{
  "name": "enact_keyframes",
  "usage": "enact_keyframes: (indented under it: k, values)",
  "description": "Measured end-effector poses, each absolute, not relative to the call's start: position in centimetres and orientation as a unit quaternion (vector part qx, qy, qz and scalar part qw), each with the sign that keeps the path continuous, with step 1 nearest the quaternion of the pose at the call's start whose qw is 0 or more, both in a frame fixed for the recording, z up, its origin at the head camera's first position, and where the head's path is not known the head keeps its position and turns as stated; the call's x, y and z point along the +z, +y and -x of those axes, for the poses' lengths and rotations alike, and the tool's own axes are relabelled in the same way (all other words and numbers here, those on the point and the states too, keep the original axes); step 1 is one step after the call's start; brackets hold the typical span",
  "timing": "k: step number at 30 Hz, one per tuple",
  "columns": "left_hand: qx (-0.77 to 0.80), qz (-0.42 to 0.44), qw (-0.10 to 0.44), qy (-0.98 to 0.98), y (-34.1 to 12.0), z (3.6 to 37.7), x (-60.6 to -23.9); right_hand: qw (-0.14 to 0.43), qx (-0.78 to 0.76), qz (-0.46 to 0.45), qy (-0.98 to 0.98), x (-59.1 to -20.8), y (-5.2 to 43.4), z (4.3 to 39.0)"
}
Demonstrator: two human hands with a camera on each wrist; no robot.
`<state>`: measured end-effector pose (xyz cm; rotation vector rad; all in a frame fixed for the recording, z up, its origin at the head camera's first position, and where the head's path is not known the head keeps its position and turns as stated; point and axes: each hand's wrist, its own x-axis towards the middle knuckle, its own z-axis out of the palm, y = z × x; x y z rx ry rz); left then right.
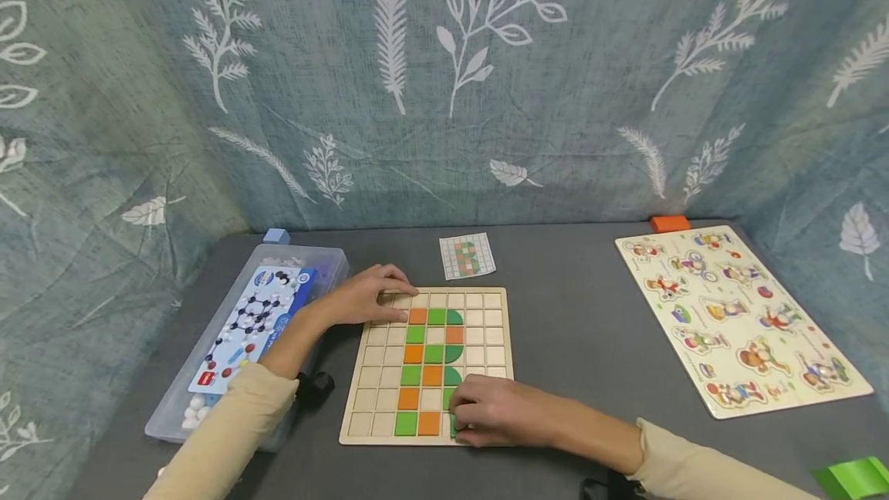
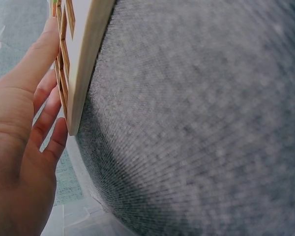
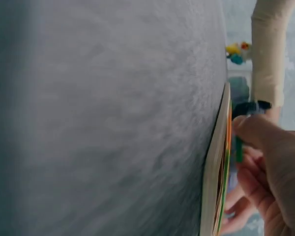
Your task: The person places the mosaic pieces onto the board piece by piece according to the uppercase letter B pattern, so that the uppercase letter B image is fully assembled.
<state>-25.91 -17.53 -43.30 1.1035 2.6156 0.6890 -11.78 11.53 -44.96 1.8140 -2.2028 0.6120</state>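
Note:
A square wooden grid board (image 1: pixel 356 400) lies on the table, with orange, light green and dark green tiles set in its middle columns. Some of the dark green tiles (image 1: pixel 454 355) have a rounded corner. My left hand (image 1: pixel 364 295) rests on the board's far left corner, its fingers extended over the edge. Over the near part of the board, my right hand (image 1: pixel 496 411) pinches a green tile (image 3: pixel 239 150) between thumb and fingers. In the right wrist view that tile stands tilted, edge up, above the board; its full shape is hidden by the fingers.
Behind the board lies a small pattern card (image 1: pixel 468 256). A clear plastic box (image 1: pixel 170 400) with a molecule-model card stands at left. To the right are a picture puzzle board (image 1: pixel 729 322), an orange block (image 1: pixel 670 224) and a green block (image 1: pixel 854 478). A blue block (image 1: pixel 276 236) sits behind the box.

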Motion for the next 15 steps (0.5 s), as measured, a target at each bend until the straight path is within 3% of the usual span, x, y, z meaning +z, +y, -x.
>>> enact_keyframes:
  k: [15]
  values:
    - [0.235, -0.378, 0.111, 0.888, -17.8, 25.9, -43.2, 0.125, 0.177, -0.605, -0.766, -44.9, 10.3, 11.9]
